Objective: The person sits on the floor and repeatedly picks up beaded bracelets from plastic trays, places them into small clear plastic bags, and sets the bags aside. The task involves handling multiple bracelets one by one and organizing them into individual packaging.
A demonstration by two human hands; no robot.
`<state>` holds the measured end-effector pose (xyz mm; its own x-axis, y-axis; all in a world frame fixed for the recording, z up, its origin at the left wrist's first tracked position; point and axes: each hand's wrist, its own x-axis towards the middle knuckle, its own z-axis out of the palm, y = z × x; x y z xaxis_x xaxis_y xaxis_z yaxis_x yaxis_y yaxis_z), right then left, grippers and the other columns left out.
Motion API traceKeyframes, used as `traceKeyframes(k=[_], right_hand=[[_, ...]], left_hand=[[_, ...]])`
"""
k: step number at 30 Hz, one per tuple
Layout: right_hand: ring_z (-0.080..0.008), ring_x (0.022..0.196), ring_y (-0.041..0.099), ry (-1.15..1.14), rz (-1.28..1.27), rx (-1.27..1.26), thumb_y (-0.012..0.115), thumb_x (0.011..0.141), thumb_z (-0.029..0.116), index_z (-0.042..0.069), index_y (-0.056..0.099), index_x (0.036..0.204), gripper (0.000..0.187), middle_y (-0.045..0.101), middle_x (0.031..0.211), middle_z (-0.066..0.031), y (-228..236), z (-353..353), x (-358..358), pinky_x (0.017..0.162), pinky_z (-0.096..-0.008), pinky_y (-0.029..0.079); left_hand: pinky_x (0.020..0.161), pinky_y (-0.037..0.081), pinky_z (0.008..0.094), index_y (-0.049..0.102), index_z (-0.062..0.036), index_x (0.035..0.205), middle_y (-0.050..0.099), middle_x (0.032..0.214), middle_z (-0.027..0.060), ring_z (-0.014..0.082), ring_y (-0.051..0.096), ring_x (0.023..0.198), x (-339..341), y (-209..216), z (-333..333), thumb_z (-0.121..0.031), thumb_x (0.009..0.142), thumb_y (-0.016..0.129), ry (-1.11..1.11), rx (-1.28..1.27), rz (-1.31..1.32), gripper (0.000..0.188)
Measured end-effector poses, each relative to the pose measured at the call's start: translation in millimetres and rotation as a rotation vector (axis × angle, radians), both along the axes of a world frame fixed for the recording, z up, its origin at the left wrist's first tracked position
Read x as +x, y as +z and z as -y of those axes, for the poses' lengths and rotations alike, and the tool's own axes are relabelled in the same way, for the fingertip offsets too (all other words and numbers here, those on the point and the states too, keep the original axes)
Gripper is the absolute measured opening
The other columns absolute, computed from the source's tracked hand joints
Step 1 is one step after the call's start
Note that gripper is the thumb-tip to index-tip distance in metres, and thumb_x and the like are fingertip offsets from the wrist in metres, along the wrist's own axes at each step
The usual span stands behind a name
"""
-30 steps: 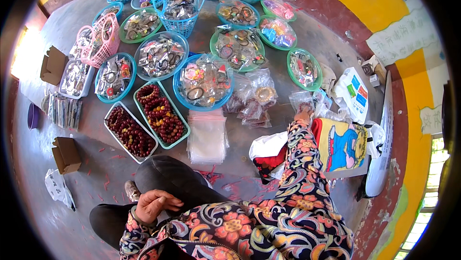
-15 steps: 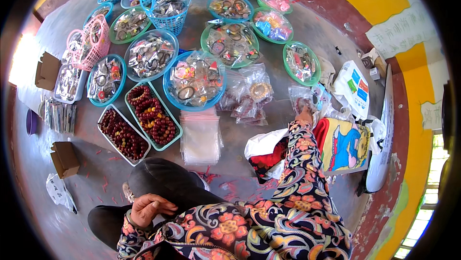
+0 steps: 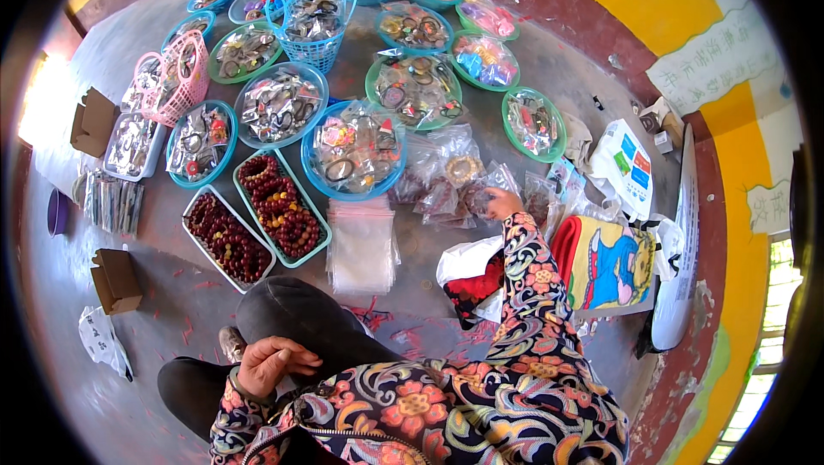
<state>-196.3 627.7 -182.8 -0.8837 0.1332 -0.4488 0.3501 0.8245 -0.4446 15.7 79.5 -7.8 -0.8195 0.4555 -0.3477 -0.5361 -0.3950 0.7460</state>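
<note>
My right hand (image 3: 504, 204) is at the right side of the bag pile, fingers closed on a clear plastic bag (image 3: 495, 180) with dark red beads in it. Left of it lie more clear bags of dark beads (image 3: 439, 199), with a lighter bead bracelet (image 3: 464, 170) on top. Another bag of dark beads (image 3: 538, 199) sits just right of that hand. My left hand (image 3: 273, 366) rests by my bent knee, its fingers curled together with nothing visible in them.
Two trays of dark red bead bracelets (image 3: 281, 216) and a stack of clear bags (image 3: 360, 246) lie before me. Basins of bagged trinkets (image 3: 354, 151) and baskets (image 3: 316, 31) spread behind. A folded colourful cloth (image 3: 605, 263) and white bag (image 3: 622, 169) lie at the right.
My right hand has moved left from the bags near the cloth toward the pile, bringing a bag of dark beads. The left hand stays where it was.
</note>
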Motion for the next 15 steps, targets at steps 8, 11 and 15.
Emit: traceKeyframes(k=[8, 11, 15], right_hand=[[-0.0292, 0.098, 0.057, -0.462, 0.054, 0.580, 0.057, 0.074, 0.023, 0.005, 0.056, 0.106, 0.036, 0.058, 0.107, -0.0186, -48.0, -93.3, 37.2, 0.085, -0.0372, 0.044], [-0.0316, 0.104, 0.053, -0.519, -0.080, 0.666, 0.058, 0.074, 0.026, 0.005, 0.052, 0.109, 0.041, 0.056, 0.111, -0.0183, -85.2, -149.4, 61.4, 0.090, -0.0387, 0.042], [-0.0310, 0.095, 0.058, -0.356, -0.026, 0.379, 0.061, 0.068, 0.025, 0.003, 0.057, 0.097, 0.037, 0.060, 0.099, -0.0190, -19.1, -44.1, 30.7, 0.084, -0.0380, 0.045]], left_hand=[[0.076, 0.053, 0.0371, 0.050, 0.0065, 0.102, 0.060, 0.099, 0.0215, 0.0322, 0.060, 0.094, -6.1, -3.0, -1.8, -0.013, 0.094, 0.039, -0.014, -0.016, -0.005, 0.024], [0.076, 0.053, 0.0367, 0.050, 0.0068, 0.102, 0.060, 0.099, 0.0218, 0.0321, 0.060, 0.094, -28.0, -11.7, -6.2, -0.014, 0.094, 0.039, -0.084, 0.012, -0.022, 0.025], [0.076, 0.053, 0.0368, 0.050, 0.0064, 0.102, 0.059, 0.099, 0.0216, 0.0320, 0.060, 0.094, -9.6, -2.8, -1.9, -0.014, 0.094, 0.039, -0.031, -0.030, -0.004, 0.025]])
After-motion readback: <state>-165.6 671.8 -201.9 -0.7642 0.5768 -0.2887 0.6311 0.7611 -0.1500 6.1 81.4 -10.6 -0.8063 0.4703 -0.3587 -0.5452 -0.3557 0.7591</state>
